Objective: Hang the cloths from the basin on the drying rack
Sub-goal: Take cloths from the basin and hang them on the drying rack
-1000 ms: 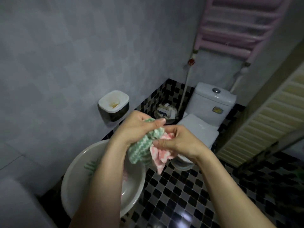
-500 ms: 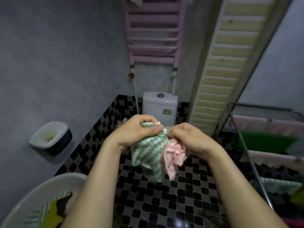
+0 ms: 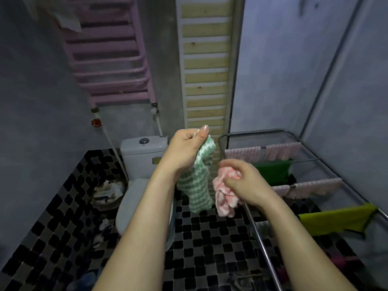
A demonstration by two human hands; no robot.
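As left hand [image 3: 186, 149] is pinching green cloth [image 3: 199, 185], right hand [image 3: 241, 182] is clutching pink cloth [image 3: 224, 199]; advising spreading flat on drying rack [image 3: 261, 244], mid-right.

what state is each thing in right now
green-and-white wavy cloth, hanging from left hand, pinched at its top
pink-and-white wavy cloth, bunched in right hand
metal drying rack, standing open, several draped cloths on its bars
white toilet, lid down
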